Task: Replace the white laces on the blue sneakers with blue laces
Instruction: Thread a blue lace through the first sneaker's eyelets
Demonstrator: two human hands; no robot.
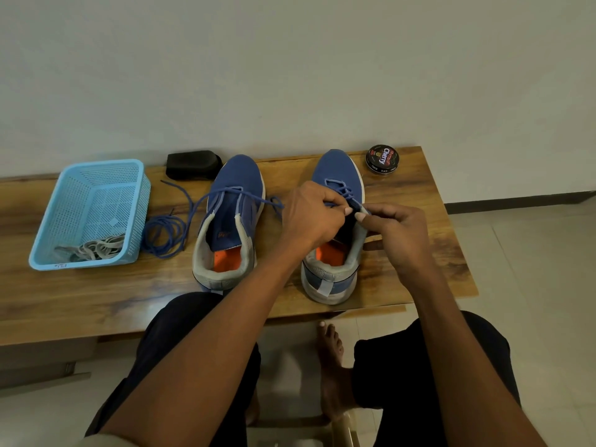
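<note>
Two blue sneakers stand side by side on the wooden table (pixel 96 295), toes toward the wall. The left sneaker (pixel 230 221) has a blue lace (pixel 167 235) through its front eyelets only, the rest lying coiled on the table to its left. The right sneaker (pixel 338 175) carries a blue lace (pixel 343 188) crossed through several eyelets. My left hand (pixel 309 217) and my right hand (pixel 395 232) meet over its tongue, each pinching that lace near the upper eyelets. White laces (pixel 96 248) lie in the light blue basket (pixel 64 201).
A black shoe brush (pixel 193 164) lies at the back of the table by the wall, and a round tin of shoe polish (pixel 382 159) sits at the back right. My knees and a bare foot (pixel 332 359) are below the table's front edge.
</note>
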